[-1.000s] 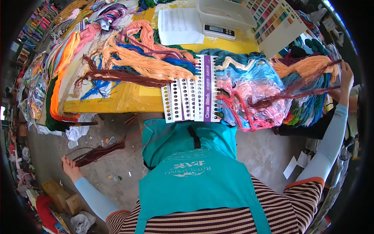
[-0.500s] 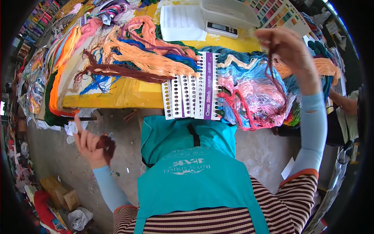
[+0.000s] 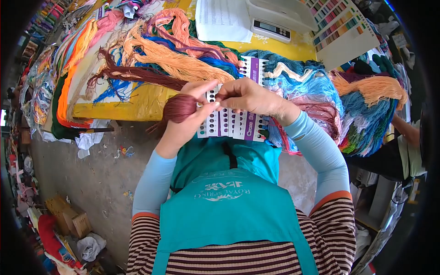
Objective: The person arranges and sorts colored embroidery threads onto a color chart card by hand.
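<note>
My left hand [image 3: 183, 130] is wrapped round a bundle of reddish-brown thread [image 3: 180, 108], its thumb and forefinger at the punched cards. Just right of it, my right hand [image 3: 250, 97] pinches at the holes of a white card [image 3: 213, 120]; what lies between its fingertips is too small to make out. A purple and white card [image 3: 251, 123] stands beside it, partly behind my right hand. Peach thread [image 3: 176, 62] and dark brown thread [image 3: 137, 75] spread to the left of the cards. Blue and pink threads [image 3: 311, 91] spread to the right.
A printed sheet [image 3: 222, 20] and a digital scale [image 3: 271, 30] lie at the back of the yellow table [image 3: 119, 111]. At the back right is a color chart [image 3: 341, 32]. Orange skeins [image 3: 68, 98] hang at the left edge. Another person's arm [image 3: 405, 129] shows at the right.
Both hands have come together at the cards from far apart, the left moving up and right, the right moving down and left. The view has shifted slightly.
</note>
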Demonstrator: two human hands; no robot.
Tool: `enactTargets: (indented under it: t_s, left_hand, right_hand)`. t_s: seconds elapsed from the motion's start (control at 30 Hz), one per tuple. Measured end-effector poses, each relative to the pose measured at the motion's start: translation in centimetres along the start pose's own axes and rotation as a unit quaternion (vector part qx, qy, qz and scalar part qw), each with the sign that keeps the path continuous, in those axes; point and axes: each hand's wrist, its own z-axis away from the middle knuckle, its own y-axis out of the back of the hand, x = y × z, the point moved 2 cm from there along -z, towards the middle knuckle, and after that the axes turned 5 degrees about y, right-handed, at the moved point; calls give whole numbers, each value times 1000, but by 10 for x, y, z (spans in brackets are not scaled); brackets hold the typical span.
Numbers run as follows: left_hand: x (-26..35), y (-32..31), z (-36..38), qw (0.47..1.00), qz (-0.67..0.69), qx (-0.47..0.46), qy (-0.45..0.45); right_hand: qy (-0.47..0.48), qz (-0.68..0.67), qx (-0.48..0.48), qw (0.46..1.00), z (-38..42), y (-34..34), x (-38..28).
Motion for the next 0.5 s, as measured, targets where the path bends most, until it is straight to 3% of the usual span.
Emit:
enactTargets:
  t_s: [0.07, 0.13, 0.2, 0.23, 0.27, 0.3, 0.33, 0.47, 0.5]
  left_hand:
    - [-8, -8, -2, 998, -54, -8, -7]
    - [-19, -12, -6, 1000, -1, 20, -25]
    - [-23, -8, -11, 993, -88, 22, -70]
    - [-26, -13, -13, 995, -49, 57, -72]
    - [-21, -12, -13, 995, -49, 58, -71]
    - [-19, -11, -13, 995, 41, 34, 82]
    - [-20, -11, -11, 964, 130, 8, 233]
    - [-36, -13, -11, 940, 225, 8, 257]
    - [-38, -14, -10, 940, 225, 9, 257]
  right_hand:
    - [-22, -8, -10, 1000, 1, -1, 2]
    - [-44, -40, 5, 998, 4, -3, 0]
    - [-86, -80, 14, 993, 5, -4, -1]
    - [-87, -82, 14, 993, 3, -4, 7]
    - [-22, -44, 44, 998, -1, -4, 13]
    - [42, -6, 75, 996, -4, -3, 16]
    - [48, -31, 107, 993, -2, -5, 20]
    - [46, 29, 143, 988, -3, -13, 21]
    - [98, 118, 192, 969, -2, -14, 20]
